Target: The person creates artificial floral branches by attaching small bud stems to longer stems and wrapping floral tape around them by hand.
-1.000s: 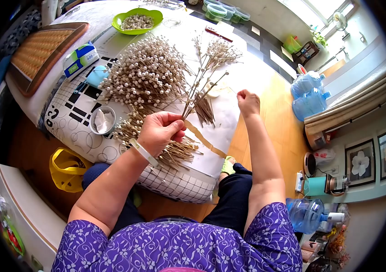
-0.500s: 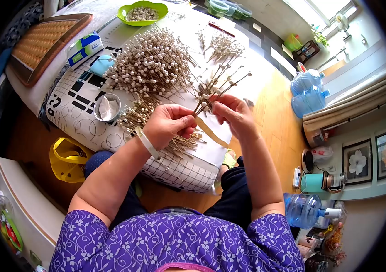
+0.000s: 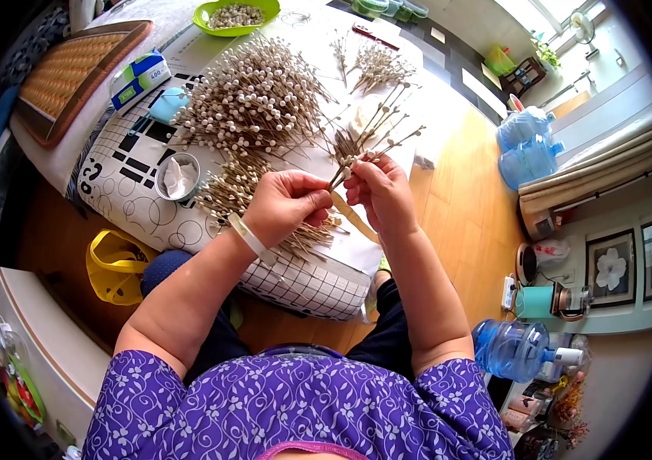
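Observation:
My left hand (image 3: 286, 205) pinches the lower stems of a small branched spray of twigs (image 3: 382, 130) tipped with buds. Close beside it, my right hand (image 3: 381, 190) has its fingers closed on the same spray, a little higher up. A tan strip (image 3: 353, 218) hangs below and between the hands. Behind them a large bundle of white-budded stems (image 3: 253, 96) lies on the table, with a smaller pile of stems (image 3: 238, 188) by my left wrist. Another spray (image 3: 378, 65) rests farther back.
A green bowl (image 3: 235, 18) of white beads stands at the back. On the left are a tissue pack (image 3: 140, 79), a blue object (image 3: 168, 105), a round tub (image 3: 178, 177) and a woven mat (image 3: 81, 73). A yellow bag (image 3: 115, 268) is below the table edge.
My right hand has come in from the far right to the spray and closed on it beside my left hand. The spray now leans more to the right.

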### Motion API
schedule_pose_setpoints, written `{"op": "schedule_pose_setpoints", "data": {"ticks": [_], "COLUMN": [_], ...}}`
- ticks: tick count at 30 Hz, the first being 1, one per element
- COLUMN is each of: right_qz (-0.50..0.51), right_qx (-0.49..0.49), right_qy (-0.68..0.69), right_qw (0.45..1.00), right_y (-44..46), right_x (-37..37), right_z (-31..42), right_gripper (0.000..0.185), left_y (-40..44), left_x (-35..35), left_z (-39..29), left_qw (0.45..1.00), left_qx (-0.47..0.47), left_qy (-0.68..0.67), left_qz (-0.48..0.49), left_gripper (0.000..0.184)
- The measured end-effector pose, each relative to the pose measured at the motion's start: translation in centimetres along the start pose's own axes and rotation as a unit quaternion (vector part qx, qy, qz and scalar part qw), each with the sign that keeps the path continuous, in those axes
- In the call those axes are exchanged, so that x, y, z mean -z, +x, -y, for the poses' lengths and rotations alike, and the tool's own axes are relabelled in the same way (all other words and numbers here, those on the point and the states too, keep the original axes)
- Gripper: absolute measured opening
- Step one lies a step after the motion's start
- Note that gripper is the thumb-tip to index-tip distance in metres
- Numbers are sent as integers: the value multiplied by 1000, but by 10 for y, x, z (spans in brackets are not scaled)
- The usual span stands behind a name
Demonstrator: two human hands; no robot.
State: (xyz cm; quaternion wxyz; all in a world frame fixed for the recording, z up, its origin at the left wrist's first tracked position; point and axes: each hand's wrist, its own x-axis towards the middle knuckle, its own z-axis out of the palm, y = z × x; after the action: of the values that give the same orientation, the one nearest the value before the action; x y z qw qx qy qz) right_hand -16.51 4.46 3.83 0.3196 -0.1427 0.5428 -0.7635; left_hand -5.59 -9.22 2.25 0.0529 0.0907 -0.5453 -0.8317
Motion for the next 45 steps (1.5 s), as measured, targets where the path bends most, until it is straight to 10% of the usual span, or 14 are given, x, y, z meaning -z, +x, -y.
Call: {"op": "schedule_pose_setpoints", "data": {"ticks": [23, 32, 40, 45], "right_qz": [125, 24, 3, 7], "right_qx": [2, 8, 13, 12], "right_qy": [-105, -54, -29, -37], "right_qw": [986, 998, 1000, 999], "right_y": [7, 1, 1, 2], "right_x": [5, 4, 0, 1], "right_z": [-1, -6, -13, -15], "right_gripper": [14, 14, 10, 12], "left_y": [1, -1, -4, -2], "left_x": [3, 4, -3, -4], "left_z": [-1, 7, 1, 2], "left_qw": [988, 977, 818, 815], "left_qx": [-19, -86, -333, -345], "left_qy": [147, 193, 468, 465], "left_qz": [35, 7, -26, -32], "left_gripper": [11, 13, 15, 13]}}
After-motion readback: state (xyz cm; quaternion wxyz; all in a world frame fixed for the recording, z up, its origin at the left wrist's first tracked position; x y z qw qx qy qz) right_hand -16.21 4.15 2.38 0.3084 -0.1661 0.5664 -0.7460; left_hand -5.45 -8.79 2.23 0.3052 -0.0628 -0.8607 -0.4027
